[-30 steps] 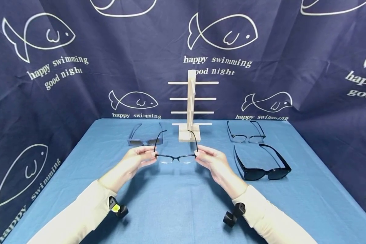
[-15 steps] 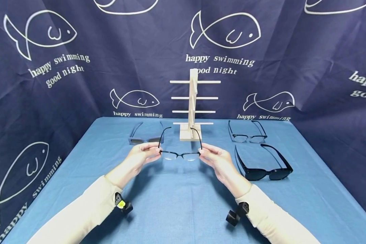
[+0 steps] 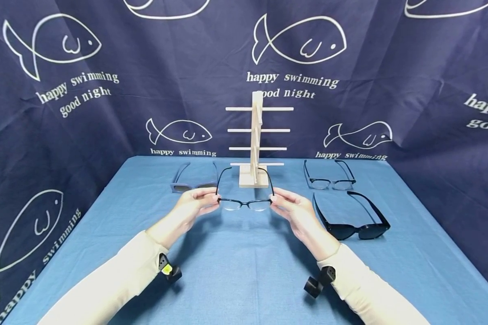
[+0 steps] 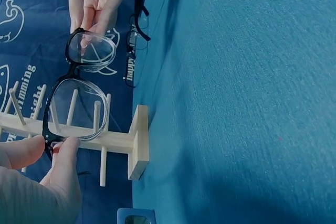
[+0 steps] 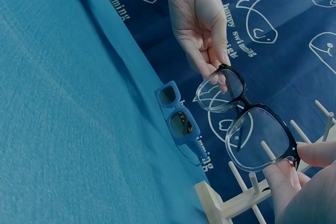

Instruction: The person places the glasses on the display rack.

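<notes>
We hold the black-rimmed clear glasses (image 3: 244, 204) above the blue cloth (image 3: 244, 280), our left hand (image 3: 189, 209) pinching one outer corner and our right hand (image 3: 297, 213) the other, temples pointing toward the wooden stand (image 3: 255, 135). We see blue sunglasses (image 3: 182, 188) just beyond our left hand, with black sunglasses (image 3: 371, 232) and another clear-lensed pair (image 3: 320, 184) on our right.

These glasses (image 3: 244, 204) are black up top with clear lower rims and lenses, arms popped open, held up over the surface (image 3: 244, 271).
</notes>
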Available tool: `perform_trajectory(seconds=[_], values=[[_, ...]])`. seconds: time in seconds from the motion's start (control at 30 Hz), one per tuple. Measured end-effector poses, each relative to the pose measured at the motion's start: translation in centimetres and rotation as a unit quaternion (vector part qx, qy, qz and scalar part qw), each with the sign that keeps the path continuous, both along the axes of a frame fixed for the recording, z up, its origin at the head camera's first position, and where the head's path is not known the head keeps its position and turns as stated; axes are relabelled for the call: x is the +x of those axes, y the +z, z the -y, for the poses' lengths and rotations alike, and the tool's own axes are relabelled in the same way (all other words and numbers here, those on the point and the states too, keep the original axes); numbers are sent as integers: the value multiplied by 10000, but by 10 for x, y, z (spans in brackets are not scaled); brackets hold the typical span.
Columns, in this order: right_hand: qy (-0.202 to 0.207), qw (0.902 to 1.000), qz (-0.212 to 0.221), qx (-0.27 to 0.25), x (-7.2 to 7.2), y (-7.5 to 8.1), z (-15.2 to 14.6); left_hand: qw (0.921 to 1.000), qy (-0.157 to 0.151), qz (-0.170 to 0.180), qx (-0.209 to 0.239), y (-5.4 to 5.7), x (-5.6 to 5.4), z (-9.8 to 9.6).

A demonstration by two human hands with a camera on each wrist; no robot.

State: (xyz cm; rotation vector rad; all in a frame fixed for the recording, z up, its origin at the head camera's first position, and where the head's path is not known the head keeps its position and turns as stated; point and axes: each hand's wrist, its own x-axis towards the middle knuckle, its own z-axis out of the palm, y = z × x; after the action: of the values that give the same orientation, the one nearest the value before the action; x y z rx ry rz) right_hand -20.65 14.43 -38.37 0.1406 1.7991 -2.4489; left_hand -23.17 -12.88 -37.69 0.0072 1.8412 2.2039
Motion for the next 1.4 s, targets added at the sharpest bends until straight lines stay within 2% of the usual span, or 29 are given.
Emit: perform_trajectory(seconds=[0.33, 0.73, 1.13, 1.4], values=[[99, 9998, -101, 116, -1, 3, -7, 10000, -3, 70, 48, 1, -2, -8], [-12, 9998, 181, 103, -4, 6, -11, 9998, -115, -5, 160, 2, -3, -12], [-58, 9994, 268, 215, -4, 10, -14, 9999, 52, -81, 105, -2, -7, -18], [-151, 9995, 246, 143, -9, 8, -13, 9998, 157, -102, 53, -3, -11, -21]])
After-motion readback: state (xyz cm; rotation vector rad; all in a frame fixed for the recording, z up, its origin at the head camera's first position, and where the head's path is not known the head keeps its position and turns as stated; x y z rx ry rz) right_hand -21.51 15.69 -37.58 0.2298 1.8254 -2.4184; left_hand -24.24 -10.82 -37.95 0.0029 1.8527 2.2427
